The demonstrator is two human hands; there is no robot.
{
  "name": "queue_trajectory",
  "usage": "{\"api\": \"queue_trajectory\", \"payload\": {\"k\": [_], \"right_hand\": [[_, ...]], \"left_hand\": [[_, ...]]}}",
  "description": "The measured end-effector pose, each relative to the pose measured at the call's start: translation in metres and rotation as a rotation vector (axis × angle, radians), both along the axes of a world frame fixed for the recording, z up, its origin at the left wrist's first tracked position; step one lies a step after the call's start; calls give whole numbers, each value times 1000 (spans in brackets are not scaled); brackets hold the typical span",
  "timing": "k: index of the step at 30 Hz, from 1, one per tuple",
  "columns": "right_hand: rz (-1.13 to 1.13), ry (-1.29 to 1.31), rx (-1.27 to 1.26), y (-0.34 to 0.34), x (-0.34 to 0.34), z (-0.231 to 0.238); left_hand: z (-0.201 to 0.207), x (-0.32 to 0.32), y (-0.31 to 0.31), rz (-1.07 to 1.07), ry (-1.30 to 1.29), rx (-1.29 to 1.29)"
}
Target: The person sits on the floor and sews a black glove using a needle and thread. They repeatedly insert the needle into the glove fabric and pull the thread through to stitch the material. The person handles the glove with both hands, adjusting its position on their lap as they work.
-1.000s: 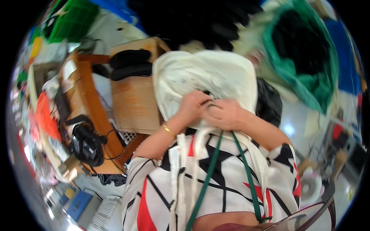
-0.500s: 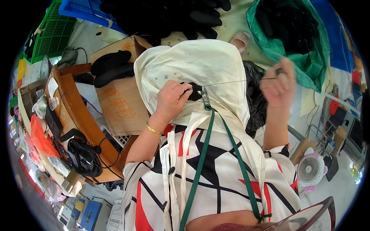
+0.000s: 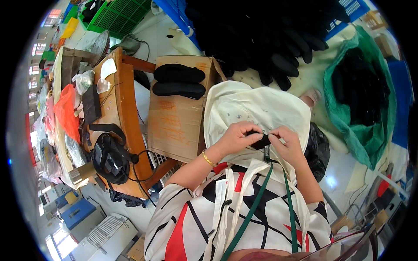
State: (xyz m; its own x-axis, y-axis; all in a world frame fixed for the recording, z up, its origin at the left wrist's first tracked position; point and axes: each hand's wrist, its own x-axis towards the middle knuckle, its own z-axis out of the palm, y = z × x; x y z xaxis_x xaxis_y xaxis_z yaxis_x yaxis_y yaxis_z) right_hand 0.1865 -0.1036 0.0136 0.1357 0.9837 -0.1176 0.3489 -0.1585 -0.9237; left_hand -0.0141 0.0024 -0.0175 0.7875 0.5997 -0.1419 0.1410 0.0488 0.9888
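Note:
Over my lap, covered by a cream cloth apron [image 3: 278, 102], my two hands meet at a small black fabric piece [image 3: 260, 142]. My left hand [image 3: 239, 137] pinches it from the left between thumb and fingers. At its right edge, the thumb and fingertips of my right hand [image 3: 286, 143] are closed; what they pinch is too small to make out. Just below the black piece, small metal thread snips [image 3: 267, 151] hang on a green lanyard [image 3: 252, 204]. A pair of black slippers [image 3: 179, 81] lies on a cardboard box [image 3: 174, 126] to the left.
A large heap of black slippers [image 3: 261, 39] lies ahead. At the right stands a green sack [image 3: 335, 117] holding more black items, with a black plastic bag [image 3: 318, 152] nearer me. A wooden table [image 3: 126, 143] on the left carries a black strapped bag [image 3: 109, 158].
My right hand, drawn out to the right with a taut thread, has come back beside my left hand at the black piece. The view has shifted, so everything sits differently.

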Motion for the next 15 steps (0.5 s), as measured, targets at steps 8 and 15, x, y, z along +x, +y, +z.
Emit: {"api": "queue_trajectory", "payload": {"k": [8, 15], "right_hand": [[-109, 27, -111, 2, 5, -17], [-100, -65, -183, 1, -8, -16]], "left_hand": [[-48, -55, 142, 567, 481, 520], [-88, -66, 213, 387, 1126, 952]]}}
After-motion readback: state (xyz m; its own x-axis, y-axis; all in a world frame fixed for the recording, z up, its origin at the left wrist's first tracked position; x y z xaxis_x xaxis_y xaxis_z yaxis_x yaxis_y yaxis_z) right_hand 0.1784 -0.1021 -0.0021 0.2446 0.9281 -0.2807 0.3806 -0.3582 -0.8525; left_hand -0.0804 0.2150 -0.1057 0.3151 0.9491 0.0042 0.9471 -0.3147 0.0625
